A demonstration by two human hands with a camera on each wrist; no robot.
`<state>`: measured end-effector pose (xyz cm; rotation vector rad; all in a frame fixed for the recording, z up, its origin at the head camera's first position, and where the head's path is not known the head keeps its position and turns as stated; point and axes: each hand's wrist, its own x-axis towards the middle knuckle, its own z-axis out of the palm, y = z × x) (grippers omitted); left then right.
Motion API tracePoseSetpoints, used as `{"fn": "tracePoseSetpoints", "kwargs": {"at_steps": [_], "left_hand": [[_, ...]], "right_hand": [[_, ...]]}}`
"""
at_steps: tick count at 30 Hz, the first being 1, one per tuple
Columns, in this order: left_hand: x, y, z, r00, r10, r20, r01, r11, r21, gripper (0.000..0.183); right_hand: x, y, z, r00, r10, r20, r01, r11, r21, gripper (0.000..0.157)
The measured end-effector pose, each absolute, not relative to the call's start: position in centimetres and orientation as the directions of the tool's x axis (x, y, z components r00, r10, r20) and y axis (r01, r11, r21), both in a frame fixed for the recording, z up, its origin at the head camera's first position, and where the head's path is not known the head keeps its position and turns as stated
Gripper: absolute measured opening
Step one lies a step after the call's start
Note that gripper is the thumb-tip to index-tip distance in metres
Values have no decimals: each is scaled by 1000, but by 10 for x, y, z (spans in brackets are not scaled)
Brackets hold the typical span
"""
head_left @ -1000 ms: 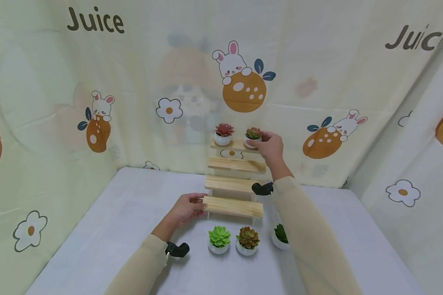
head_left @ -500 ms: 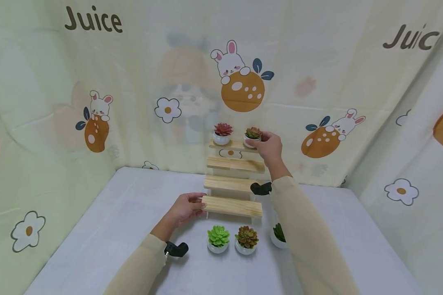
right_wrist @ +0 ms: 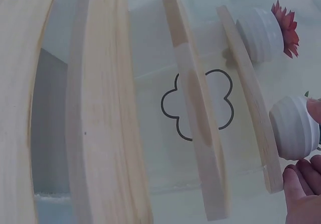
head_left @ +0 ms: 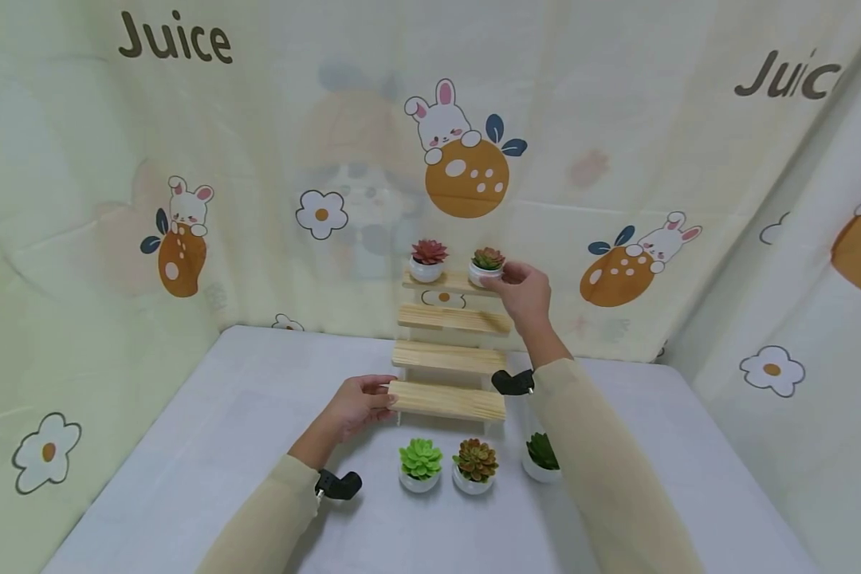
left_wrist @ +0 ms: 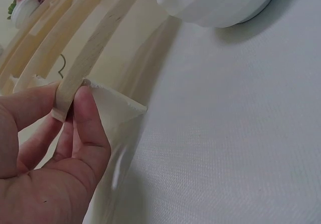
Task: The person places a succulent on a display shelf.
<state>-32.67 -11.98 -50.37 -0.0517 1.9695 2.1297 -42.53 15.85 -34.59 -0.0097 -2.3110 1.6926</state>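
A tiered wooden display stand (head_left: 448,401) has several pale boards on clear supports. My left hand (head_left: 359,408) pinches the left end of its lowest board, thumb on one face and fingers on the other in the left wrist view. On the top board sit two succulents in white pots: a red one (head_left: 428,259) at left and a green-red one (head_left: 486,265) at right. At the right pot, my right hand (head_left: 527,295) has its thumb at the front and its fingers round the side. In the right wrist view the white pot (right_wrist: 293,128) stands against the board.
Before the stand, on the white table (head_left: 258,446), are a bright green succulent (head_left: 420,462), a brown-green one (head_left: 475,465) and a dark green one (head_left: 540,458) partly hidden by the right sleeve. A printed curtain (head_left: 258,159) hangs behind.
The whole scene shifts slightly left as the head view turns. My right hand moves slightly rightward relative to the green-red succulent, which stays on the top board. My left hand keeps its hold.
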Motion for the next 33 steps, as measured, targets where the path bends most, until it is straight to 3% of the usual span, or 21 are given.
{"fn": "tracePoseSetpoints", "kwargs": {"at_steps": [17, 33], "left_hand": [[-326, -120, -501, -969, 145, -199, -209, -55, 976, 45], [-327, -118, -501, -970, 137, -200, -211, -69, 975, 43]], "right_hand": [[-405, 174, -359, -945, 153, 289, -233, 306, -923, 54], [-365, 189, -383, -942, 115, 317, -285, 231, -930, 50]]}}
